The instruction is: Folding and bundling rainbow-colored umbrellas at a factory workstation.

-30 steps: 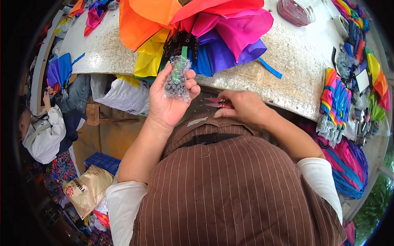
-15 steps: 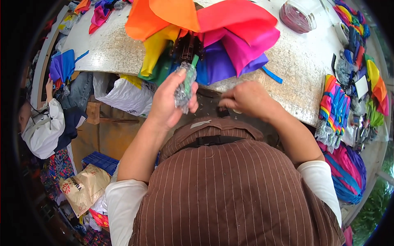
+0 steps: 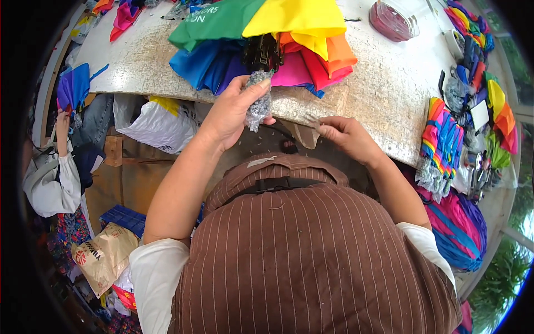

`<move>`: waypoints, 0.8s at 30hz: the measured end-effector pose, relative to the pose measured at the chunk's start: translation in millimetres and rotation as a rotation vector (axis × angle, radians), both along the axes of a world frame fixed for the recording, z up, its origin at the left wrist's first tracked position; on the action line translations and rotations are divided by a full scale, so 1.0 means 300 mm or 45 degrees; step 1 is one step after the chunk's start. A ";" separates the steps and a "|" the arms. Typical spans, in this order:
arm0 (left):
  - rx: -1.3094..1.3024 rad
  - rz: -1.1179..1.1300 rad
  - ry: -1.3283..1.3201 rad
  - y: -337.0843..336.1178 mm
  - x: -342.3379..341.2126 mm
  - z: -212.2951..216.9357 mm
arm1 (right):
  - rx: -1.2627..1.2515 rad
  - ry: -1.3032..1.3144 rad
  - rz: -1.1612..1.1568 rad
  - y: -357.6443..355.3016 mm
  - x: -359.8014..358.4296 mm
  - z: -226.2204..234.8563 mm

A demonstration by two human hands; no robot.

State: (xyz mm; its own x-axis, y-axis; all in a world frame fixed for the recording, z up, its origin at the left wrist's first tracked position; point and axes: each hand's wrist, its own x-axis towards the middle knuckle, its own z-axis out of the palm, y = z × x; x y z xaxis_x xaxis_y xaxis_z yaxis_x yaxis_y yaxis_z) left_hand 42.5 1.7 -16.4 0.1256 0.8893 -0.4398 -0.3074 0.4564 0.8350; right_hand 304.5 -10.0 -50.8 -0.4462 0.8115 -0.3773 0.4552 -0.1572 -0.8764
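Observation:
A rainbow folding umbrella point(image 3: 303, 18) lies partly spread on the worktable, with loose green, yellow, orange, red, pink and blue panels. Its dark folded ribs point(image 3: 261, 53) show in the middle, pointing toward me. My left hand point(image 3: 233, 108) is wrapped round the umbrella's handle point(image 3: 259, 103), which is covered in clear bubbly plastic. At the table's front edge, to the right of the handle, is my right hand point(image 3: 350, 138). Its thumb and fingers are pinched together, away from the umbrella; whatever is between the fingertips is too small to name.
The worn white worktable point(image 3: 384, 94) curves round in front of me. A clear tub point(image 3: 394, 22) stands at the back right. Bundled rainbow umbrellas point(image 3: 442, 139) lie at the right edge. Below the table on the left hangs a white bag point(image 3: 156, 125). Another person's hand point(image 3: 62, 131) holds a purple-blue umbrella point(image 3: 73, 89).
The umbrella has turned in my left hand: green and yellow panels now lie on top instead of orange and red. My right hand, blurred before, has moved slightly rightward and is pinched.

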 end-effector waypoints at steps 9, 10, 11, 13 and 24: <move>-0.018 0.031 -0.101 0.002 0.025 0.013 | -0.348 0.305 -0.486 0.081 0.018 0.019; -0.022 0.033 -0.111 0.005 0.028 0.018 | -0.375 0.362 -0.511 0.096 0.015 0.022; -0.018 0.036 -0.109 0.005 0.027 0.025 | -0.372 0.364 -0.507 0.112 0.014 0.035; -0.036 0.049 -0.125 0.009 0.025 0.039 | -0.333 0.666 -0.649 0.148 0.018 0.087; -0.035 0.026 -0.244 0.023 -0.060 0.009 | 0.156 -0.365 -0.321 0.251 0.247 0.056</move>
